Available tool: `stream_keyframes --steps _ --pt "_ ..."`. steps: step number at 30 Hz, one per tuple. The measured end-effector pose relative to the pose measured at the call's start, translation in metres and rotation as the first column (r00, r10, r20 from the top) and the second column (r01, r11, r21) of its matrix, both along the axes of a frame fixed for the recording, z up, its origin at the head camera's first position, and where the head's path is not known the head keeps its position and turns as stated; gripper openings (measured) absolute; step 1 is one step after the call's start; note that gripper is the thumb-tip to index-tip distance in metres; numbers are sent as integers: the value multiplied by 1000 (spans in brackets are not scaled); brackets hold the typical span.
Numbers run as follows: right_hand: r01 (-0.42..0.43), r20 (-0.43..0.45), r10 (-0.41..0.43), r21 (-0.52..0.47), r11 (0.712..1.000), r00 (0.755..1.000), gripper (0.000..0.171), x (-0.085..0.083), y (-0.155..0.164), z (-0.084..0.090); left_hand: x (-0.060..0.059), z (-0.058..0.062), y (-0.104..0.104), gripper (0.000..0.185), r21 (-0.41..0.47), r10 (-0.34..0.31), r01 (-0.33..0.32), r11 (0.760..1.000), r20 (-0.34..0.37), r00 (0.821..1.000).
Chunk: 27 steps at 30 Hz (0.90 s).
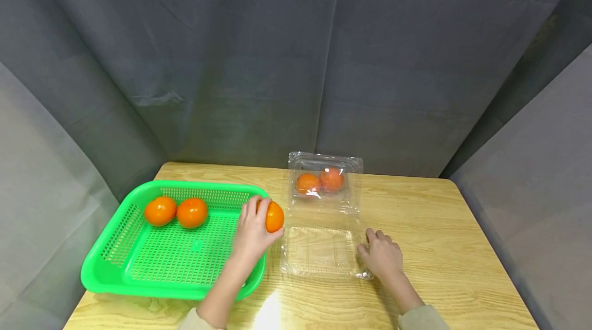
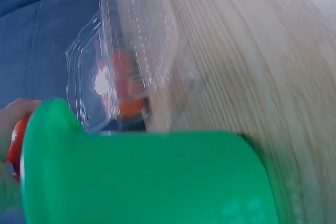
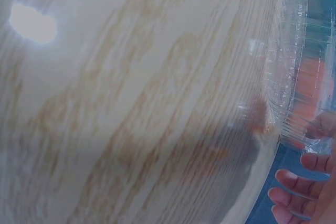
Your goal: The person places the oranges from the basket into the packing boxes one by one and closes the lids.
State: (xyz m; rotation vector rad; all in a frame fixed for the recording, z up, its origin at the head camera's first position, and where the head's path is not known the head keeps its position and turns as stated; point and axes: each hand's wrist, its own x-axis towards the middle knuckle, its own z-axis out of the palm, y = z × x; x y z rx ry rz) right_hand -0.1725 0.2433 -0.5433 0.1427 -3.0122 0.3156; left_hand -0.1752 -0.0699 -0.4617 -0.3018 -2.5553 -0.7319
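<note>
My left hand [image 1: 259, 224] grips a round orange fruit [image 1: 275, 217] just above the right rim of a green mesh basket [image 1: 115, 273]. In the left wrist view that fruit [image 2: 18, 140] peeks out behind the basket's rim [image 2: 147, 182]. Two more orange fruits [image 1: 176, 212] lie in the basket's far left part. A clear plastic clamshell [image 1: 321, 253] lies open to the right; its near half is empty, and its far half holds two orange fruits [image 1: 320, 182]. My right hand [image 1: 381, 255] rests with relaxed fingers [image 3: 294, 182] against the clamshell's [image 3: 299, 77] right edge.
Everything stands on a light wooden table [image 1: 439, 237] with rounded corners. Grey curtains [image 1: 277, 62] close it in at the back and on both sides. A bright light reflection [image 1: 270, 314] shows near the table's front edge.
</note>
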Motion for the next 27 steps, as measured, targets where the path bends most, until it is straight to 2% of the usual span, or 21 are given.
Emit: stream_keyframes --steps 15,21,27 --pt "3 21 -3 -3 1000 1000 27 0 -1 0 -11 1 54 63 2 -122 122 993 0 993" --pt "2 11 -2 -14 1000 1000 27 0 -1 0 -15 -5 72 64 -7 -177 177 984 -5 984" --pt "7 8 -7 -12 1000 1000 27 0 0 -1 -19 -16 89 66 -15 -223 223 975 -22 974"
